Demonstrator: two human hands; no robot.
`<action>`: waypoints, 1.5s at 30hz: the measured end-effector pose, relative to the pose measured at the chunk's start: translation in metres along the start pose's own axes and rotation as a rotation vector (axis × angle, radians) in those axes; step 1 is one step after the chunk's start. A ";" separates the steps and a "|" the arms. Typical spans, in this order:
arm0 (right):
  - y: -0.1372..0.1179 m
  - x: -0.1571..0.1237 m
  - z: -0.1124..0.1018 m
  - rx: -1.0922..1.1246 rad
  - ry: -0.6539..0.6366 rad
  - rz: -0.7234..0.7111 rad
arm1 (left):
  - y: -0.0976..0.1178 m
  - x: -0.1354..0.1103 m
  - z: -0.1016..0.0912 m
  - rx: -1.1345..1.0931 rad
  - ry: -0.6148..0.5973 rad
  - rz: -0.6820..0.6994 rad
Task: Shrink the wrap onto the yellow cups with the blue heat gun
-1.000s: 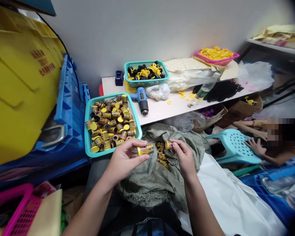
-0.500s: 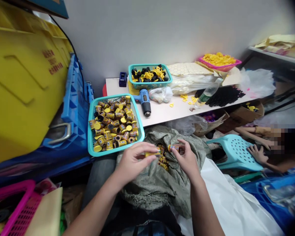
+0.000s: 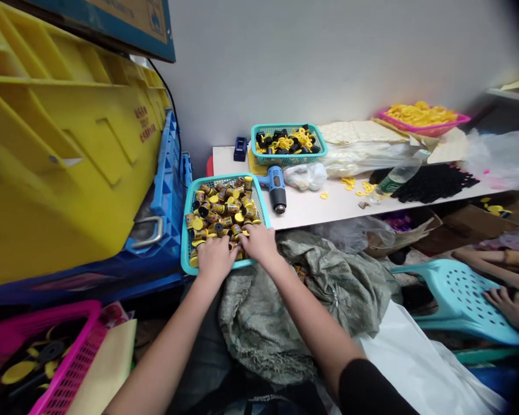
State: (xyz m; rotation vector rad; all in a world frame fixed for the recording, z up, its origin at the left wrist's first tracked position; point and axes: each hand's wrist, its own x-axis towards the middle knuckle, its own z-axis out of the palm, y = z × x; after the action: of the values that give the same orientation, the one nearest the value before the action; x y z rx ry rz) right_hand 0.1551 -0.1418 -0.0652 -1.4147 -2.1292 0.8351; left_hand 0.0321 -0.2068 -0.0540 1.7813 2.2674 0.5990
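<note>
Small printed cylinders [image 3: 214, 216] with yellow caps and dark open ends fill a turquoise basket [image 3: 185, 230] in front of me. At its near edge, my left hand [image 3: 216, 256] has its fingers curled down on the cylinders, closed among them. Close beside it my right hand [image 3: 259, 245] reaches in from the right, also with bent fingers closed on the pieces. Fingertips of both hands are partly hidden by the hands and the pile. On my lap lies a crumpled grey-green woven sack [image 3: 259, 323], and more cylinders [image 3: 301, 274] show in its mouth, behind my right forearm.
A blue heat gun [image 3: 277, 187] lies on the white table [image 3: 298, 213], beside a smaller turquoise basket [image 3: 288, 158] of black and yellow parts. A plastic bottle [image 3: 393, 183] leans there. Yellow and blue crates [image 3: 160, 190] stand left. A co-worker's hand [image 3: 512, 305] rests by a turquoise stool [image 3: 467, 294].
Both hands moved left and forward from above the sack, where each held a yellow-capped cylinder, into the turquoise basket. The view has turned left.
</note>
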 end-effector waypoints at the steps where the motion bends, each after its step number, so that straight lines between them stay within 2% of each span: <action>1: -0.006 0.010 0.010 -0.011 -0.007 0.010 | 0.000 0.004 0.003 -0.002 -0.003 -0.032; 3: -0.013 0.023 0.020 -0.014 -0.007 0.020 | 0.001 0.010 0.005 -0.040 -0.012 -0.086; 6: -0.012 0.019 0.011 0.056 -0.005 -0.014 | -0.003 0.007 -0.011 -0.187 -0.026 -0.133; 9: -0.002 -0.012 -0.016 0.210 0.011 -0.064 | -0.012 -0.012 -0.041 -0.393 -0.052 -0.127; 11: 0.006 -0.039 -0.035 0.309 0.028 -0.069 | -0.012 -0.031 -0.058 -0.622 -0.057 -0.089; 13: 0.011 -0.067 -0.049 0.403 0.037 -0.054 | -0.006 -0.049 -0.070 -0.865 -0.053 -0.034; 15: 0.012 -0.092 -0.059 0.535 0.091 -0.037 | 0.004 -0.062 -0.074 -1.003 -0.055 0.013; 18: 0.007 -0.117 -0.067 0.697 0.214 -0.033 | 0.016 -0.072 -0.074 -1.001 -0.043 0.077; 22: 0.001 -0.134 -0.073 0.690 0.264 -0.062 | 0.024 -0.076 -0.075 -0.968 -0.020 0.162; 26: 0.006 -0.145 -0.079 0.537 0.320 -0.108 | 0.039 -0.077 -0.068 -0.933 -0.051 0.172; 29: 0.022 -0.157 -0.088 0.449 0.406 -0.070 | 0.065 -0.081 -0.045 -0.926 -0.147 0.201; 32: 0.053 -0.165 -0.101 0.417 0.532 0.127 | 0.088 -0.087 -0.014 -0.780 -0.313 0.357; 34: 0.077 -0.165 -0.107 0.298 0.533 0.285 | 0.093 -0.087 0.002 -0.643 -0.397 0.492; 35: 0.087 -0.163 -0.107 0.237 0.502 0.336 | 0.091 -0.085 0.006 -0.594 -0.407 0.527; 37: 0.098 -0.158 -0.104 0.183 0.425 0.372 | 0.079 -0.078 0.007 -0.559 -0.352 0.502; 41: 0.089 -0.143 -0.086 0.245 0.348 0.327 | 0.040 -0.060 -0.010 -0.594 -0.148 0.298; 43: 0.084 -0.133 -0.082 0.237 0.331 0.310 | 0.022 -0.056 -0.019 -0.586 -0.105 0.244; 45: 0.092 -0.122 -0.082 0.199 0.332 0.332 | 0.007 -0.057 -0.025 -0.546 -0.082 0.223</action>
State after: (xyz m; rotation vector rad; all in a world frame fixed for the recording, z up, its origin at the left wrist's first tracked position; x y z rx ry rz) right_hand 0.3151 -0.2089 -0.0750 -1.6891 -1.5480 0.8345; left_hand 0.0431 -0.2646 -0.0341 1.7336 1.6424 1.0435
